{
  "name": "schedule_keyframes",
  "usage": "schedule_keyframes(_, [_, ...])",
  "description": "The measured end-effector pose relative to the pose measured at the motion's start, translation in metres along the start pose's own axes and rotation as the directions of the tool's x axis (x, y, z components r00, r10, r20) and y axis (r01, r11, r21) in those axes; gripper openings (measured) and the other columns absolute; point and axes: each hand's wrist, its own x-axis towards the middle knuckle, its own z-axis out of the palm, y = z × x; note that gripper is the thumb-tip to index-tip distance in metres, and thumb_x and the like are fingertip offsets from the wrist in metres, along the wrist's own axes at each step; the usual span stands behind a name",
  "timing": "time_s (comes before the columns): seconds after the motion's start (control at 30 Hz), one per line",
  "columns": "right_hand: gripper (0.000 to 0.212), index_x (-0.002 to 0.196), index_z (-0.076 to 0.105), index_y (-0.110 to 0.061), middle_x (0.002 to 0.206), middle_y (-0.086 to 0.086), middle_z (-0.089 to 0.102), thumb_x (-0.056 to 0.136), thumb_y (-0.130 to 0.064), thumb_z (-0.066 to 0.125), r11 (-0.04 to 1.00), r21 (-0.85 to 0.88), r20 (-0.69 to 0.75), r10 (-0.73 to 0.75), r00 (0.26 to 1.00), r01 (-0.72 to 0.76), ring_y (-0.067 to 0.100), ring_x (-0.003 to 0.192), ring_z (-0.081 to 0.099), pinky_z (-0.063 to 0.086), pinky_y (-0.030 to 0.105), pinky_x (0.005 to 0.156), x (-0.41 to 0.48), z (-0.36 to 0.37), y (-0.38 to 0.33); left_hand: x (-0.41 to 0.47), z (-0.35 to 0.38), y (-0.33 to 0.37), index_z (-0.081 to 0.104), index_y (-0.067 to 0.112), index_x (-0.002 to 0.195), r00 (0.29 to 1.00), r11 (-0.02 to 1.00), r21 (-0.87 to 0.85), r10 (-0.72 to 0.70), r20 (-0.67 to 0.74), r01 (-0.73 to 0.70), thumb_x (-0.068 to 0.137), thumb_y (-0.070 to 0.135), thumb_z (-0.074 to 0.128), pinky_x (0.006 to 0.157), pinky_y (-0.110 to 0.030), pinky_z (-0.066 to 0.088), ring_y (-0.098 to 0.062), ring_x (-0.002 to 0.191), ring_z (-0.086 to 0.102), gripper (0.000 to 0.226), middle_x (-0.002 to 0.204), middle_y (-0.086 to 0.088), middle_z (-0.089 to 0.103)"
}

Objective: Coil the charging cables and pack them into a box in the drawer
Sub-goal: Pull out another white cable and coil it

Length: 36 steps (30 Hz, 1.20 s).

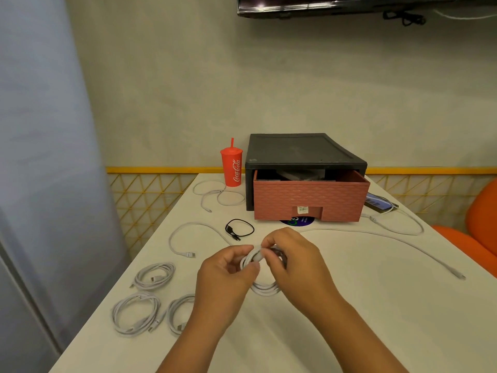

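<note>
Three rolled-up cables [117, 316] lie near, on the left. The left hand [226, 275] pinches the top of a white cable ring [265, 290]; the right hand [293, 259] curls round the same spot. The ring hangs below the pinch, on the near side. The open drawer [309, 195] is straight ahead, closer to the right hand, I think

Left hand [226, 275] and right hand [293, 259]: bare, fingers uncovered. Left forearm [193, 343] and right forearm [357, 335]: bare along the whole visible length, down to the bottom edge.
</note>
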Motion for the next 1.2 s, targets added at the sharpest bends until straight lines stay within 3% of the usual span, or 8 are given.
schedule_keyframes(0.17, [0.017, 0.077, 0.057, -0.023, 0.077, -0.017, 0.055, 0.085, -0.01, 0.064, 0.985, 0.153, -0.14, 0.102, 0.985, -0.08, -0.005, 0.077, 0.052, 0.039, 0.005, 0.064, -0.001, 0.002, 0.005, -0.001, -0.008, 0.005, 0.07, 0.015, 0.096, 0.977, 0.913, -0.355, -0.163, 0.14, 0.203, 0.089, 0.003, 0.053, 0.06, -0.024, 0.053, -0.011, 0.068, 0.064, 0.021, 0.077, -0.001, 0.071])
schedule_keyframes(0.3, [0.013, 0.074, 0.062, -0.025, 0.062, -0.012, 0.06, 0.08, -0.017, 0.071, 0.817, 0.508, -0.006, 0.321, 0.947, -0.273, 0.001, 0.057, 0.049, 0.04, 0.012, 0.054, 0.001, 0.0, 0.004, -0.001, -0.014, 0.005, 0.068, 0.006, 0.096, 0.95, 0.787, -0.539, -0.194, 0.246, 0.3, 0.084, 0.005, 0.054, 0.056, -0.022, 0.056, -0.014, 0.064, 0.066, 0.019, 0.084, -0.009, 0.072])
schedule_keyframes(0.47, [0.006, 0.085, 0.066, -0.028, 0.094, 0.004, 0.068, 0.084, -0.021, 0.067, 0.638, 0.657, 0.189, 0.375, 0.907, -0.401, 0.023, 0.089, 0.064, 0.054, 0.037, 0.083, 0.003, 0.001, 0.011, 0.003, -0.015, 0.003, 0.066, 0.006, 0.094, 0.96, 0.808, -0.52, -0.207, 0.191, 0.277, 0.087, -0.001, 0.052, 0.056, -0.023, 0.057, -0.011, 0.059, 0.066, 0.018, 0.074, -0.008, 0.071])
schedule_keyframes(0.57, [0.025, 0.105, 0.06, -0.033, 0.11, -0.002, 0.061, 0.084, -0.021, 0.066, 0.565, 0.664, 0.318, 0.38, 0.869, -0.49, 0.018, 0.101, 0.062, 0.052, 0.031, 0.083, 0.002, 0.005, 0.015, 0.009, -0.021, 0.001, 0.066, 0.007, 0.092, 0.966, 0.825, -0.502, -0.221, 0.135, 0.259, 0.088, -0.003, 0.051, 0.053, -0.021, 0.056, -0.007, 0.05, 0.061, 0.018, 0.066, -0.004, 0.069])
schedule_keyframes(0.67, [0.069, 0.123, 0.046, -0.039, 0.117, -0.013, 0.053, 0.064, -0.022, 0.078, 0.624, 0.59, 0.396, 0.33, 0.857, -0.512, 0.01, 0.098, 0.061, 0.052, 0.023, 0.08, -0.002, 0.012, 0.016, 0.019, -0.032, -0.005, 0.066, 0.01, 0.092, 0.97, 0.848, -0.473, -0.231, 0.076, 0.239, 0.088, 0.0, 0.053, 0.052, -0.019, 0.054, -0.005, 0.051, 0.062, 0.016, 0.067, 0.0, 0.07])
schedule_keyframes(0.8, [0.086, 0.132, 0.034, -0.038, 0.125, -0.016, 0.045, 0.067, -0.004, 0.079, 0.762, 0.442, 0.39, 0.312, 0.866, -0.473, 0.005, 0.095, 0.057, 0.052, 0.021, 0.083, 0.0, 0.044, 0.015, 0.035, -0.048, -0.018, 0.066, 0.011, 0.092, 0.972, 0.915, -0.334, -0.234, 0.013, 0.225, 0.088, 0.003, 0.057, 0.058, -0.017, 0.053, -0.008, 0.066, 0.065, 0.013, 0.078, -0.001, 0.071])
schedule_keyframes(1.1, [0.067, 0.131, 0.049, -0.012, 0.12, 0.005, 0.048, 0.07, -0.005, 0.074, 0.885, 0.199, 0.362, 0.333, 0.87, -0.422, 0.021, 0.105, 0.056, 0.045, 0.028, 0.095, 0.018, 0.12, 0.021, 0.075, -0.092, -0.057, 0.069, 0.004, 0.098, 0.965, 0.958, 0.111, -0.261, -0.04, 0.264, 0.087, 0.003, 0.061, 0.09, -0.035, 0.049, -0.022, 0.086, 0.06, 0.014, 0.09, -0.011, 0.069])
schedule_keyframes(1.2, [0.051, 0.12, 0.056, -0.009, 0.116, 0.007, 0.053, 0.071, -0.008, 0.071, 0.905, 0.139, 0.329, 0.341, 0.881, -0.402, 0.02, 0.101, 0.057, 0.045, 0.024, 0.088, 0.016, 0.137, 0.023, 0.082, -0.1, -0.066, 0.067, 0.007, 0.104, 0.95, 0.937, 0.163, -0.312, -0.011, 0.31, 0.09, 0.005, 0.057, 0.084, -0.031, 0.046, -0.021, 0.085, 0.054, 0.017, 0.085, -0.009, 0.063])
